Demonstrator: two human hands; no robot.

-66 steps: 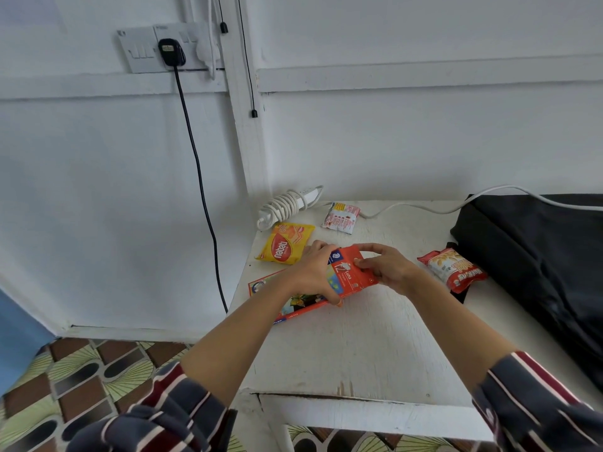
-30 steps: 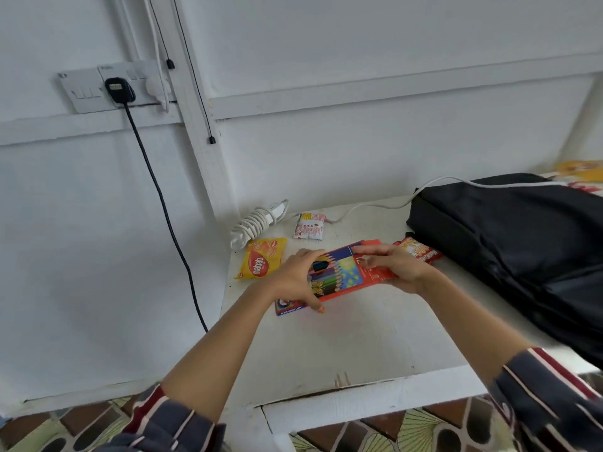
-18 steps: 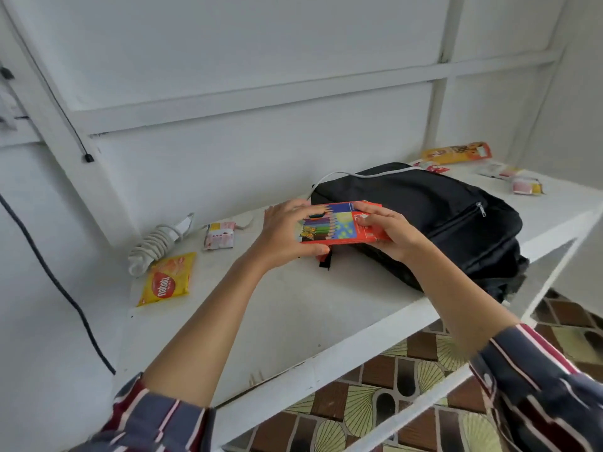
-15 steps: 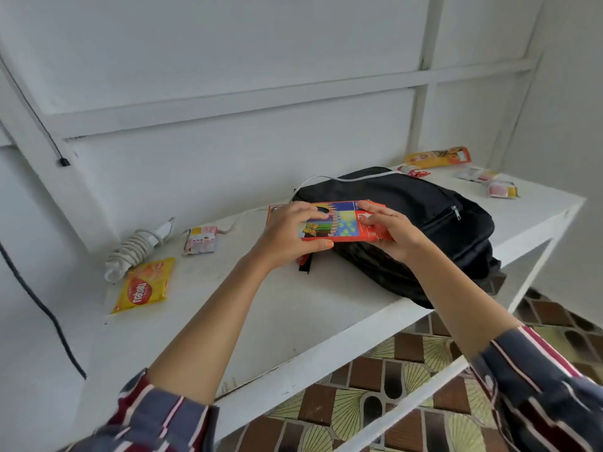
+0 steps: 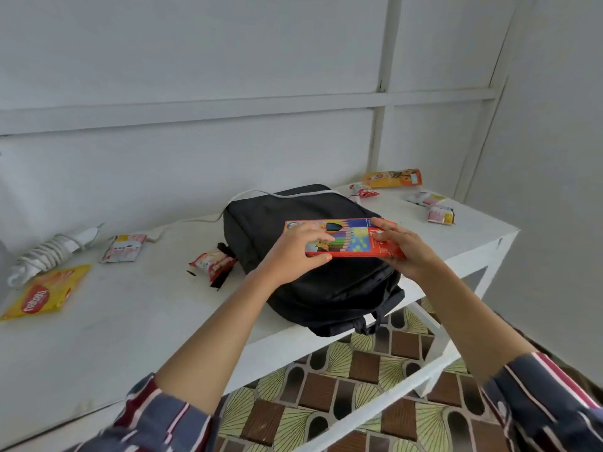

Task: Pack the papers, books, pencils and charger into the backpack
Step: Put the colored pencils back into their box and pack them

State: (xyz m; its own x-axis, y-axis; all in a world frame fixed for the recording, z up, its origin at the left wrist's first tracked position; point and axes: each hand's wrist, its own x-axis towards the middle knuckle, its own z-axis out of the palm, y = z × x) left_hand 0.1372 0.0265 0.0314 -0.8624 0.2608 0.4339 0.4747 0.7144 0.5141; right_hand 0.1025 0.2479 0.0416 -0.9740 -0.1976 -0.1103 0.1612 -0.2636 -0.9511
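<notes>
White panelled wall [image 5: 228,76] is backing a long white surface [image 5: 137,321], which is standing over a patterned tiled floor [image 5: 359,386]. A black backpack [image 5: 326,288] is lying flat on the surface, its near end overhanging the front edge. Both hands are holding a red box of coloured pencils [image 5: 352,241] level over the backpack: the left hand [image 5: 293,252] is gripping its left end, fingers lying across the lid, and the right hand [image 5: 408,252] is pinching its right end. A coiled white charger [image 5: 49,252] is lying at far left, with a white cable [image 5: 293,194] crossing the backpack's far edge. A yellow packet [image 5: 42,291] and a red packet [image 5: 212,262] are lying between.
</notes>
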